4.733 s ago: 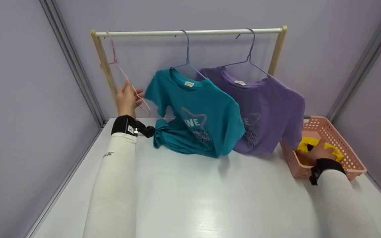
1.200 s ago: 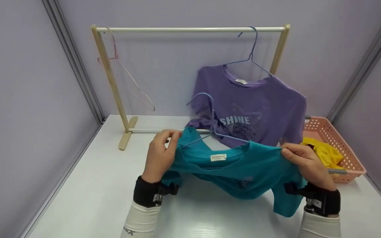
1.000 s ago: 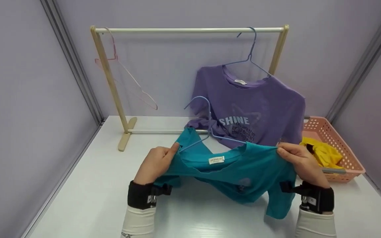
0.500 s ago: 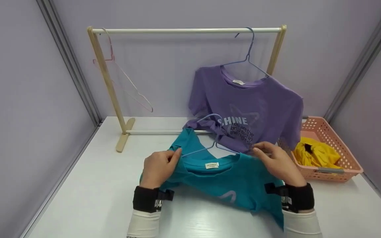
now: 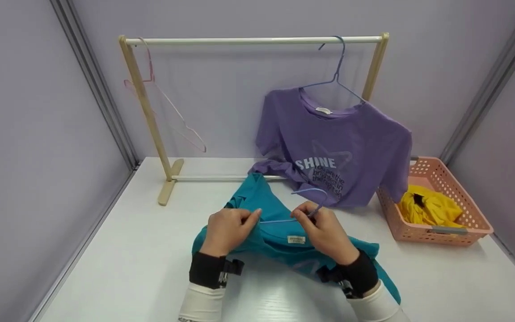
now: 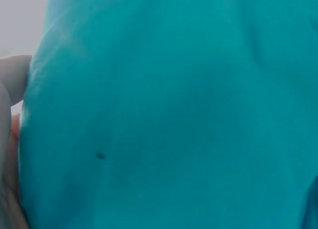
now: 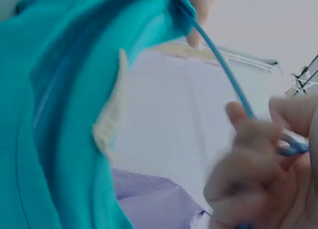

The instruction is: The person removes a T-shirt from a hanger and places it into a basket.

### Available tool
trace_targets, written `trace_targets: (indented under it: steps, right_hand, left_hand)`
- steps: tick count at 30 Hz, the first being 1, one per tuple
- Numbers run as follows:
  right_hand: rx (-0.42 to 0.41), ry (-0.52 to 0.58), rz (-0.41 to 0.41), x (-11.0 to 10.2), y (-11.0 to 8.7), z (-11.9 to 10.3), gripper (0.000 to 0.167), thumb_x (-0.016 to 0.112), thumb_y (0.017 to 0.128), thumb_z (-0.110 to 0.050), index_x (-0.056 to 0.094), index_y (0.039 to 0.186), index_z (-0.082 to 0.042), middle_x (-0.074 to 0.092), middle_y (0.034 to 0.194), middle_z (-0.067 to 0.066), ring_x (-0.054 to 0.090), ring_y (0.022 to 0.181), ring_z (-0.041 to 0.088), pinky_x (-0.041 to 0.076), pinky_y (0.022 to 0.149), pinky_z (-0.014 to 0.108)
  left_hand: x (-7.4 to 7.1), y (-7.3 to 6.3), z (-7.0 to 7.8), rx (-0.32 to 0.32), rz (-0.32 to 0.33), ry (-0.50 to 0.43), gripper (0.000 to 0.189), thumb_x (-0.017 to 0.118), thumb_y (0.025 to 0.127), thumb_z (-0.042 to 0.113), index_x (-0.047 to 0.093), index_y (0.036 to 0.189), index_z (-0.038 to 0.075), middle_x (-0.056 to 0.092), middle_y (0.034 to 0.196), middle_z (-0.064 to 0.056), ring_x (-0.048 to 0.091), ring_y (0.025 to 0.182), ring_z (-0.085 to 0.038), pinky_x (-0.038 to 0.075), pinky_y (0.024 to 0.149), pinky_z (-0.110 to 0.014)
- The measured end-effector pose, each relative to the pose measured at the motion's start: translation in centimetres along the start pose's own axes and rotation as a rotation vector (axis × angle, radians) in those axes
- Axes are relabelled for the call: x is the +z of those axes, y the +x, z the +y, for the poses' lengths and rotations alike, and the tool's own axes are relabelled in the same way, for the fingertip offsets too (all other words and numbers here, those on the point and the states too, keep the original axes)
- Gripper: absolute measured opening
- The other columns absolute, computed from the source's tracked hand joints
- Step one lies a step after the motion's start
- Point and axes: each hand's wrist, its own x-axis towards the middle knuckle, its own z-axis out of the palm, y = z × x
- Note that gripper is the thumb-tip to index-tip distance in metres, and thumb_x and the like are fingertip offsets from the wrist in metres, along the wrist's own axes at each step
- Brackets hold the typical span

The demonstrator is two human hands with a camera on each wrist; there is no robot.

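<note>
My left hand (image 5: 230, 230) pinches a teal T-shirt (image 5: 257, 197) beside its collar, on the left shoulder. Close in front of the left wrist view, teal cloth (image 6: 169, 110) covers nearly everything. My right hand (image 5: 327, 232) grips a blue wire hanger (image 5: 312, 190) at its neck, just below the hook. One hanger arm runs left to the shirt's collar near my left hand. In the right wrist view, curled fingers (image 7: 248, 174) hold the blue hanger wire (image 7: 223, 65), and the collar hangs open with its white label (image 7: 110, 117). The shirt droops over the white table.
Behind stands a rack with a white rail (image 5: 239, 41) and wooden legs. A purple T-shirt (image 5: 347, 134) hangs on its right side, a bare pink hanger (image 5: 175, 107) on its left. At right, a pink basket (image 5: 458, 192) holds a yellow garment (image 5: 429, 205).
The teal shirt and its hanger came off the rail and forward. My right hand moved from the shirt's right shoulder to the hanger's neck, and the hook now sits lower and farther right.
</note>
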Motion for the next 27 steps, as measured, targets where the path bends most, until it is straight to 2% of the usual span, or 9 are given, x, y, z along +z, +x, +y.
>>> trace_targets:
  steps: [4, 7, 10, 16, 19, 22, 27]
  right_hand:
    - [-0.027, -0.04, -0.087, -0.3, -0.1, 0.5, 0.019, 0.063, 0.104, -0.02, 0.075, 0.097, -0.007, 0.064, 0.073, 0.007, 0.04, 0.058, -0.002, 0.038, 0.055, 0.021]
    - [-0.036, -0.045, -0.181, -0.8, -0.2, 0.7, 0.022, 0.062, 0.104, -0.021, 0.077, 0.099, -0.006, 0.073, 0.084, 0.011, 0.044, 0.061, -0.002, 0.04, 0.057, 0.021]
    - [-0.024, -0.031, -0.233, -1.3, -0.2, 0.6, 0.025, 0.06, 0.105, -0.023, 0.078, 0.101, -0.005, 0.076, 0.093, 0.013, 0.051, 0.065, 0.001, 0.043, 0.061, 0.021]
    - [-0.009, -0.025, -0.246, -2.0, -0.1, 0.5, 0.026, 0.059, 0.105, -0.024, 0.078, 0.103, -0.007, 0.077, 0.096, 0.009, 0.061, 0.073, 0.013, 0.049, 0.071, 0.022]
    - [-0.008, -0.035, -0.246, -2.4, -0.2, 0.5, 0.026, 0.058, 0.106, -0.025, 0.078, 0.103, -0.008, 0.076, 0.094, 0.008, 0.061, 0.073, 0.015, 0.05, 0.072, 0.022]
    - [-0.006, -0.055, -0.227, -2.8, -0.2, 0.6, 0.024, 0.059, 0.105, -0.024, 0.078, 0.104, -0.009, 0.075, 0.094, 0.007, 0.062, 0.075, 0.015, 0.05, 0.072, 0.022]
    - [-0.012, -0.08, -0.188, -3.7, -0.3, 1.0, 0.019, 0.061, 0.104, -0.019, 0.078, 0.103, -0.01, 0.076, 0.095, 0.007, 0.06, 0.078, 0.007, 0.048, 0.071, 0.021]
  left_hand:
    - [0.0, -0.1, -0.1, 0.008, -0.007, 0.003, 0.059, 0.066, 0.101, 0.039, 0.033, 0.055, 0.02, 0.018, 0.053, 0.012, 0.024, 0.045, -0.002, 0.014, 0.048, -0.021]
    - [0.1, -0.1, -0.1, 0.005, -0.017, 0.0, 0.06, 0.067, 0.1, 0.039, 0.032, 0.055, 0.02, 0.018, 0.053, 0.012, 0.022, 0.045, -0.002, 0.014, 0.049, -0.021]
    - [0.1, -0.1, -0.1, 0.0, -0.01, -0.005, 0.06, 0.068, 0.099, 0.039, 0.032, 0.055, 0.02, 0.017, 0.053, 0.013, 0.022, 0.045, -0.002, 0.013, 0.049, -0.021]
    - [0.3, 0.3, 0.0, 0.045, 0.064, 0.001, 0.06, 0.071, 0.097, 0.036, 0.037, 0.053, 0.016, 0.019, 0.055, 0.013, 0.023, 0.047, -0.002, 0.012, 0.051, -0.02]
    - [0.4, 0.3, -0.2, 0.072, 0.101, 0.007, 0.058, 0.073, 0.096, 0.035, 0.041, 0.052, 0.014, 0.02, 0.057, 0.013, 0.024, 0.048, -0.002, 0.013, 0.051, -0.02]
    - [0.4, 0.2, -0.6, 0.074, 0.152, 0.0, 0.054, 0.075, 0.094, 0.032, 0.044, 0.055, 0.012, 0.022, 0.058, 0.011, 0.028, 0.048, -0.003, 0.014, 0.052, -0.019]
    - [0.1, 0.1, -1.3, 0.049, 0.221, -0.077, 0.05, 0.076, 0.094, 0.026, 0.043, 0.06, 0.01, 0.023, 0.06, 0.009, 0.03, 0.051, -0.003, 0.018, 0.054, -0.019]
